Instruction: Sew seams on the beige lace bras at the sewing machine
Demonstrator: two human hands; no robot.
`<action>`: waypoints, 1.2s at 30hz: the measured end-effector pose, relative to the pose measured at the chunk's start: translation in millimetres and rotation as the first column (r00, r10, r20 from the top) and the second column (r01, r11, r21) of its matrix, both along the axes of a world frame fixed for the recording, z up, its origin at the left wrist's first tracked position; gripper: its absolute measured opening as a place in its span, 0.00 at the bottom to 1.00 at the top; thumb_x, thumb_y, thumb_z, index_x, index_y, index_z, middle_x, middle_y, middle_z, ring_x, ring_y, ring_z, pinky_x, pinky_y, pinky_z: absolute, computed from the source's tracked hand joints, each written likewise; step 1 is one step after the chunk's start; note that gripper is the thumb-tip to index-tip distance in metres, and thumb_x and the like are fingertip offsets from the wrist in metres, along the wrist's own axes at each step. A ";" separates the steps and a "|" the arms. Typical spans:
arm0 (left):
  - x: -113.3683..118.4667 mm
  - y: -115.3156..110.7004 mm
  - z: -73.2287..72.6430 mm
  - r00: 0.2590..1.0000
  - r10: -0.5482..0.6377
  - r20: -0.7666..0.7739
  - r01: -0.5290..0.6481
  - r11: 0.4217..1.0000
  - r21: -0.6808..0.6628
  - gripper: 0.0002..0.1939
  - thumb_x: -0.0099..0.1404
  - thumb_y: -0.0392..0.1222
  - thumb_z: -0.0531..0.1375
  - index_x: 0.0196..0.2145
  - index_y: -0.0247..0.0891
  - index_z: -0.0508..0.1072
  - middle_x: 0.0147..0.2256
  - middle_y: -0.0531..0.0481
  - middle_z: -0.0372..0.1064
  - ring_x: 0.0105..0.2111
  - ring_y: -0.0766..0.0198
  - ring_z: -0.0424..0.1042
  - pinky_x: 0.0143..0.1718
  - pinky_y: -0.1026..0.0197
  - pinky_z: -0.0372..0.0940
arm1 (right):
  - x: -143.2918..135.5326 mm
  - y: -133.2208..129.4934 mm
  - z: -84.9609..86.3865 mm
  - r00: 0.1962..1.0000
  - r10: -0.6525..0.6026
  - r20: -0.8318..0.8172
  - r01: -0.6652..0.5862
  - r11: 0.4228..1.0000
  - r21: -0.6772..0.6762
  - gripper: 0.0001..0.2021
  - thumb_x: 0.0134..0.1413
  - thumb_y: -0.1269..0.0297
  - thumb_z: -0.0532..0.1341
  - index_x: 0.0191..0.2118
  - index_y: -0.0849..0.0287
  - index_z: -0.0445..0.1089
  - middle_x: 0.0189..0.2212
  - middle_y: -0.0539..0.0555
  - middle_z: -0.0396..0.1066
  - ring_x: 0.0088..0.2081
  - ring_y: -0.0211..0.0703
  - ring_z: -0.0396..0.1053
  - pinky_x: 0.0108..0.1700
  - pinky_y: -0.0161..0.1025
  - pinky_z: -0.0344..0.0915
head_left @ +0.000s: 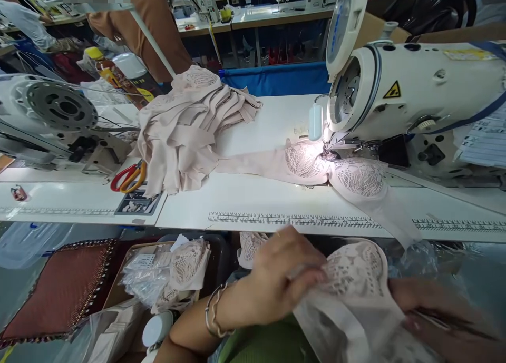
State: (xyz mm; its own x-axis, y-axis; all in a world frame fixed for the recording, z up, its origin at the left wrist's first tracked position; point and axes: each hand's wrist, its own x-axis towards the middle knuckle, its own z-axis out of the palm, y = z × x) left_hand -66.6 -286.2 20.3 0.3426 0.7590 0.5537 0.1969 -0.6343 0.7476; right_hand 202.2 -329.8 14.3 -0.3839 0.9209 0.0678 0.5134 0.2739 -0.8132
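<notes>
Lace bra piece (356, 278) sits low in the lap area, below the front edge of the worktop (245, 194), held btwn both hands. Looks light, soft and floppy: molded cup keeps some dome shape, but the plain band fabric trailing off it hangs limp w/ no stiffness. Lace overlay is open-work, so prob. snags easily on nails or tools; best taken at the cup rim or the smooth band, not mid-lace. Left hand (284, 278) is curled, thumb and fingers pinching the cup's left edge; a bangle (215, 313) rides on that wrist. Right hand (438, 315) is blurred, lying on the fabric's right side, seems to hold a thin metal tool, poss. tweezers; grip can't be told for sure. On the worktop, largest first: sewing machine (415, 89) at right, w/ a second lace bra piece (336, 168) under its needle area; a heap of beige fabric pieces (190, 126) mid-left; red/yellow-handled scissors (128, 177) just beside the heap.
</notes>
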 end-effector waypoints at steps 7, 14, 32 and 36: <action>25.9 -21.8 -44.1 0.980 -0.068 -0.186 0.067 0.998 -0.012 0.12 0.72 0.42 0.61 0.48 0.32 0.73 0.38 0.40 0.77 0.39 0.55 0.74 0.41 0.54 0.73 | -45.8 1.4 -17.5 0.994 -0.106 -0.010 0.106 0.984 0.141 0.10 0.66 0.62 0.60 0.32 0.52 0.74 0.20 0.47 0.73 0.18 0.37 0.68 0.22 0.33 0.64; 21.6 -14.4 -59.9 1.000 0.012 -0.024 -0.014 0.996 -0.086 0.06 0.71 0.39 0.61 0.37 0.35 0.76 0.30 0.44 0.74 0.32 0.59 0.71 0.34 0.59 0.69 | -37.0 -0.4 -42.2 0.980 -0.163 0.110 0.116 0.932 0.344 0.09 0.64 0.69 0.58 0.36 0.54 0.76 0.46 0.61 0.75 0.29 0.41 0.73 0.25 0.36 0.66; -23.9 -4.1 -65.5 0.965 0.198 0.174 -0.108 0.898 -0.426 0.08 0.63 0.41 0.70 0.30 0.37 0.77 0.32 0.47 0.74 0.34 0.60 0.74 0.34 0.61 0.67 | 4.9 9.3 -47.1 0.985 -0.173 0.022 0.154 0.923 0.353 0.07 0.61 0.69 0.64 0.32 0.51 0.70 0.33 0.51 0.78 0.30 0.42 0.76 0.38 0.41 0.71; -22.6 -4.5 -65.6 0.960 0.231 0.156 -0.155 0.908 -0.389 0.05 0.63 0.38 0.70 0.31 0.38 0.78 0.32 0.47 0.75 0.34 0.61 0.75 0.35 0.61 0.69 | -2.7 5.7 -49.9 0.969 -0.249 -0.004 0.234 0.903 0.360 0.08 0.62 0.69 0.64 0.32 0.52 0.67 0.31 0.51 0.77 0.29 0.41 0.75 0.27 0.36 0.66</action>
State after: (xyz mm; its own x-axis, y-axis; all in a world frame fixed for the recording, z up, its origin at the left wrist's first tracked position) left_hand -89.2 -290.7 -45.3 0.0832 0.9619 0.2605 0.1145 -0.2689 0.9563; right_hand 199.5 -324.1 -35.5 -0.1626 0.9035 0.3965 0.6313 0.4041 -0.6620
